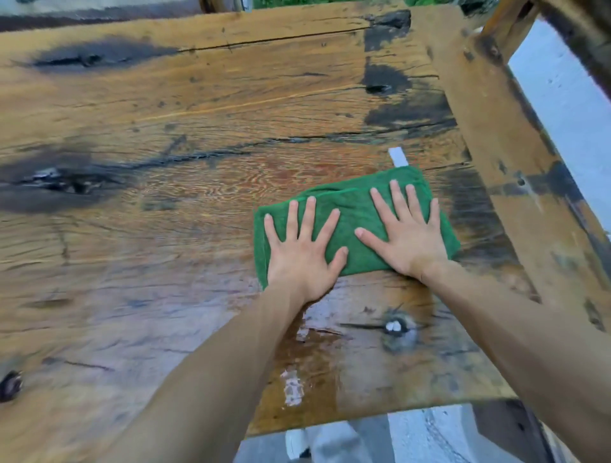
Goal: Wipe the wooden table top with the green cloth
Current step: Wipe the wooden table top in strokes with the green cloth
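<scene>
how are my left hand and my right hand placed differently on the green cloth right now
The left hand lies on the near left part of the folded green cloth, its heel off the cloth's near edge on the wet wooden table top. The right hand sits farther away, toward the cloth's right end, angled slightly left. Both lie flat, fingers spread, pressing the cloth down.

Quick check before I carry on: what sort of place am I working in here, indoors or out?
Probably outdoors, a patio or yard. The wooden table top is rough, cracked, weathered planking, pale paving shows past its right edge, and green foliage sits beyond the far edge.
</scene>
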Demonstrator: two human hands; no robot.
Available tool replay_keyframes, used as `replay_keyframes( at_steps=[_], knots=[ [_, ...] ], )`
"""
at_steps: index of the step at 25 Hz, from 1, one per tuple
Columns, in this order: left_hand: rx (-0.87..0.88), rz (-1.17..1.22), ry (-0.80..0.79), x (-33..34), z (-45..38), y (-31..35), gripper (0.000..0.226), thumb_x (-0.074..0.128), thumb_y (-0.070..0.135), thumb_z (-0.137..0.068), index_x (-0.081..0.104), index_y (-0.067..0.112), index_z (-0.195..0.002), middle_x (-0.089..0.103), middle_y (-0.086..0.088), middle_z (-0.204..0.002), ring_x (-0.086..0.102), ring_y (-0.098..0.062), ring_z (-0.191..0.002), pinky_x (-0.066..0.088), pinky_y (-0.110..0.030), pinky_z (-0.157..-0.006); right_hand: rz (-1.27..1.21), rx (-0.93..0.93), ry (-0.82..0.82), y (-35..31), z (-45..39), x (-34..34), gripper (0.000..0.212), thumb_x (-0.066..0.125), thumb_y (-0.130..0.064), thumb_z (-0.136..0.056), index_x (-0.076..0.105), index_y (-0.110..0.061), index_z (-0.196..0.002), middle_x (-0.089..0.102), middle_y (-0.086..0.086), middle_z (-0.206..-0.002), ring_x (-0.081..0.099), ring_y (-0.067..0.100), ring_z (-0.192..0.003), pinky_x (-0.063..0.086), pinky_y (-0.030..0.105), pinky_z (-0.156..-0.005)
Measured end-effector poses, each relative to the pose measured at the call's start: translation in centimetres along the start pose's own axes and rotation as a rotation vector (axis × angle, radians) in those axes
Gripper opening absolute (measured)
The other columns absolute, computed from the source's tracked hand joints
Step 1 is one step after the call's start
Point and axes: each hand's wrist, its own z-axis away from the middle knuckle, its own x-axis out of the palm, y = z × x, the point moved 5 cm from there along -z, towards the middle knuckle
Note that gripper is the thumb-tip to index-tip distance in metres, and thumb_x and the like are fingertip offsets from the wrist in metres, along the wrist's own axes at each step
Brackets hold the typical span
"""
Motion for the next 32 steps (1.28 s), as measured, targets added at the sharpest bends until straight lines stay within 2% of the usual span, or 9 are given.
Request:
replay_keyframes(
  at_steps=[7,13,15,17,20,22,26,32],
  knots=[
    [-0.007,-0.007,-0.018,2.8,10.7,2.9,0.070,0.009,0.070,-0.096,-0.018,0.043,-0.155,-0.027,-0.004,-0.165,-0.026,-0.033,-0.151,-0.013,-0.070,-0.113,-0.003,0.009,-0.015,-0.3,11.4,2.6,0.088,0.004,-0.087,-0.079,-0.014,-0.044,-0.154,-0.021,-0.003,-0.165,-0.020,0.022,-0.152,-0.010,0.060,-0.119],
    [0.024,-0.015,-0.068,4.2,17.1,4.9,0.069,0.002,0.070,-0.095,-0.027,0.043,-0.151,-0.034,-0.004,-0.162,-0.032,-0.033,-0.149,-0.015,-0.070,-0.113,0.009,0.022,-0.026,0.0,18.8,3.9,0.087,0.002,-0.085,-0.081,-0.016,-0.042,-0.154,-0.022,-0.002,-0.165,-0.020,0.024,-0.152,-0.010,0.060,-0.118],
    [0.044,-0.014,-0.056,4.6,18.4,5.5,0.069,0.004,0.070,-0.096,-0.022,0.043,-0.153,-0.031,-0.005,-0.163,-0.029,-0.033,-0.150,-0.014,-0.070,-0.113,0.002,0.026,-0.013,0.3,20.6,4.2,0.086,0.004,-0.085,-0.082,-0.013,-0.042,-0.155,-0.019,-0.001,-0.166,-0.018,0.024,-0.152,-0.010,0.060,-0.118],
    [0.060,-0.008,-0.009,5.0,19.3,6.0,0.069,0.005,0.070,-0.097,-0.010,0.041,-0.158,-0.020,-0.006,-0.167,-0.020,-0.034,-0.153,-0.011,-0.072,-0.114,-0.009,0.031,-0.006,0.6,21.8,4.4,0.085,0.005,-0.084,-0.084,-0.012,-0.042,-0.156,-0.018,-0.001,-0.166,-0.019,0.024,-0.152,-0.011,0.060,-0.118],
    [0.076,-0.019,0.009,5.5,20.0,6.4,0.070,0.009,0.068,-0.098,0.009,0.037,-0.160,-0.001,-0.010,-0.169,-0.001,-0.038,-0.155,0.001,-0.074,-0.115,-0.016,0.028,-0.008,1.1,23.0,4.7,0.083,0.004,-0.084,-0.086,-0.013,-0.043,-0.155,-0.020,-0.002,-0.165,-0.022,0.023,-0.151,-0.014,0.060,-0.118],
    [0.085,-0.035,0.008,5.7,20.2,6.6,0.069,0.014,0.067,-0.099,0.015,0.036,-0.160,0.006,-0.011,-0.169,0.005,-0.039,-0.155,0.007,-0.076,-0.114,-0.023,0.022,0.001,1.3,23.2,4.8,0.082,0.005,-0.084,-0.086,-0.011,-0.043,-0.155,-0.017,-0.003,-0.166,-0.020,0.023,-0.152,-0.013,0.060,-0.118],
    [0.098,-0.028,-0.009,5.2,18.6,7.1,0.068,0.016,0.068,-0.099,0.018,0.038,-0.159,0.008,-0.012,-0.169,0.006,-0.040,-0.154,0.009,-0.078,-0.112,-0.028,0.055,0.046,2.2,21.7,4.5,0.080,0.012,-0.084,-0.087,-0.001,-0.045,-0.157,-0.007,-0.005,-0.168,-0.011,0.022,-0.154,-0.007,0.060,-0.119],
    [0.110,-0.019,-0.006,4.2,13.7,8.4,0.067,0.015,0.070,-0.098,0.015,0.041,-0.159,0.005,-0.009,-0.169,0.004,-0.039,-0.155,0.009,-0.077,-0.112,-0.027,0.040,0.038,4.9,17.2,3.2,0.082,0.013,-0.085,-0.085,-0.006,-0.047,-0.155,-0.012,-0.006,-0.167,-0.015,0.021,-0.153,-0.008,0.060,-0.119]
  ],
)
